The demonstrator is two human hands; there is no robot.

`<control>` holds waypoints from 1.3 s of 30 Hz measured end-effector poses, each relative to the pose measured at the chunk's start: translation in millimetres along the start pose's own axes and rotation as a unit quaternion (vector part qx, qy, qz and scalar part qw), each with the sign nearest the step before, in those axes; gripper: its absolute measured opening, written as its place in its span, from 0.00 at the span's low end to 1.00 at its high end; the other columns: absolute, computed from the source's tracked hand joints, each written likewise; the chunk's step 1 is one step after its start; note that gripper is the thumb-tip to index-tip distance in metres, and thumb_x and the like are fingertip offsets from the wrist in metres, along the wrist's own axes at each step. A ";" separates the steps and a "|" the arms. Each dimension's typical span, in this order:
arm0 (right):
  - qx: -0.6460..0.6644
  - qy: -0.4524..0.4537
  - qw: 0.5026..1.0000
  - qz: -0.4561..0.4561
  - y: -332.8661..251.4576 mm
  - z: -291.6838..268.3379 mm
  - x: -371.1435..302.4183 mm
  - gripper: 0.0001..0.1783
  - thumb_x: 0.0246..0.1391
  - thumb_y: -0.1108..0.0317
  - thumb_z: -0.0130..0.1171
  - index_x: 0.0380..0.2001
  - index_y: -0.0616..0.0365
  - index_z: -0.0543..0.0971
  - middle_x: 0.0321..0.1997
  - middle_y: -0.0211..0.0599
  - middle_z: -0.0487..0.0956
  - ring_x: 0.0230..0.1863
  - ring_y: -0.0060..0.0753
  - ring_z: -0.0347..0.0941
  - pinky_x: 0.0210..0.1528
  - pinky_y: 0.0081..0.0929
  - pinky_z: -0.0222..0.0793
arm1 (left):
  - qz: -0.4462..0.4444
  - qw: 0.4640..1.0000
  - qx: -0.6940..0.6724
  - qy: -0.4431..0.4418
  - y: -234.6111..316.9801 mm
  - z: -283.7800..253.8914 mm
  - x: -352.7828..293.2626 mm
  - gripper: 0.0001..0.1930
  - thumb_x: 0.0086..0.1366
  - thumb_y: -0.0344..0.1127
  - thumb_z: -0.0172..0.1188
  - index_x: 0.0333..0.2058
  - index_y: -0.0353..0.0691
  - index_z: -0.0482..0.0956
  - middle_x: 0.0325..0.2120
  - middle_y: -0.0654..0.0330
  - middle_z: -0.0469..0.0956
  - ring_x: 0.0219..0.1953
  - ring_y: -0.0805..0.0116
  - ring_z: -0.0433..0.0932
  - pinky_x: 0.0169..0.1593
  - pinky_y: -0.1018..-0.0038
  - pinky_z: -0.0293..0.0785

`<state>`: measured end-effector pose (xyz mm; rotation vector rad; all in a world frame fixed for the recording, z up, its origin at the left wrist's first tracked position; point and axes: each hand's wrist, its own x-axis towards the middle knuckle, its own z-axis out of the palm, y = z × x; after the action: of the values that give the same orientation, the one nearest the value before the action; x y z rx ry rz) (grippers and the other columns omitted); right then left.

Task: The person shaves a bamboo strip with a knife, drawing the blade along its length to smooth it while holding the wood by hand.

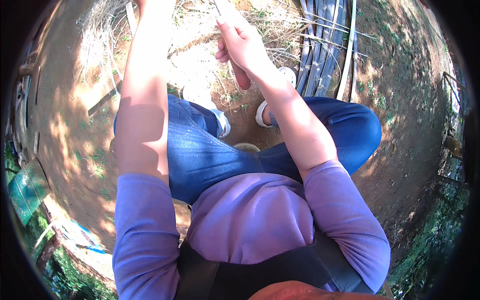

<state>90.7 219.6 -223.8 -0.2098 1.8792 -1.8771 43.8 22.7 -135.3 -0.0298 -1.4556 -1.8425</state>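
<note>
At far right lie strips (pixel 320 50), the right hand (pixel 245 46) clamped on a tool (pixel 242 80), the cut-off left hand (pixel 143 3) unreadable.

Brown, sun-dappled bare-earth ground (pixel 400 155) carries tangled, pale, thin fibrous strips (pixel 102 37), long dark-grey flat slats (pixel 320 55) and small green weeds (pixel 96 170).

This is an outdoor yard or open-air work spot, shown by sun-dappled bare earth (pixel 410 135), pale shavings (pixel 97 35) at upper left, dark strips (pixel 320 50) at upper right and foliage (pixel 425 255) at lower right.
</note>
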 end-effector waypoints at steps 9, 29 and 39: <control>-0.028 0.019 0.996 0.079 15.4 -38.1 0.1 0.20 0.68 0.51 0.50 0.30 0.57 0.72 0.19 0.28 0.72 0.17 0.19 0.67 0.18 0.23 0.64 | -0.005 1.000 -0.011 -0.013 -0.5 8.1 -19.0 0.08 0.70 0.31 0.46 0.34 0.31 0.68 0.27 0.52 0.72 0.28 0.61 0.74 0.35 0.61 0.75; -0.009 0.097 0.991 0.090 107.2 -32.4 21.0 0.22 0.68 0.50 0.47 0.28 0.56 0.71 0.15 0.29 0.69 0.13 0.22 0.66 0.16 0.24 0.63 | 0.001 0.999 0.001 -0.040 1.3 25.5 -24.6 0.08 0.69 0.30 0.47 0.34 0.30 0.68 0.27 0.51 0.71 0.28 0.60 0.74 0.35 0.61 0.74; 0.000 0.030 0.999 0.019 46.0 -14.6 12.5 0.22 0.68 0.51 0.46 0.33 0.60 0.74 0.14 0.30 0.69 0.13 0.23 0.66 0.17 0.24 0.65 | 0.009 0.999 0.009 -0.046 3.2 25.4 -20.3 0.08 0.68 0.30 0.48 0.34 0.30 0.69 0.27 0.51 0.71 0.29 0.59 0.74 0.36 0.61 0.74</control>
<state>83.5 229.8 -272.1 -0.1179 1.9102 -1.8773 49.1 54.9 -133.2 -0.1204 -1.5306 -1.8350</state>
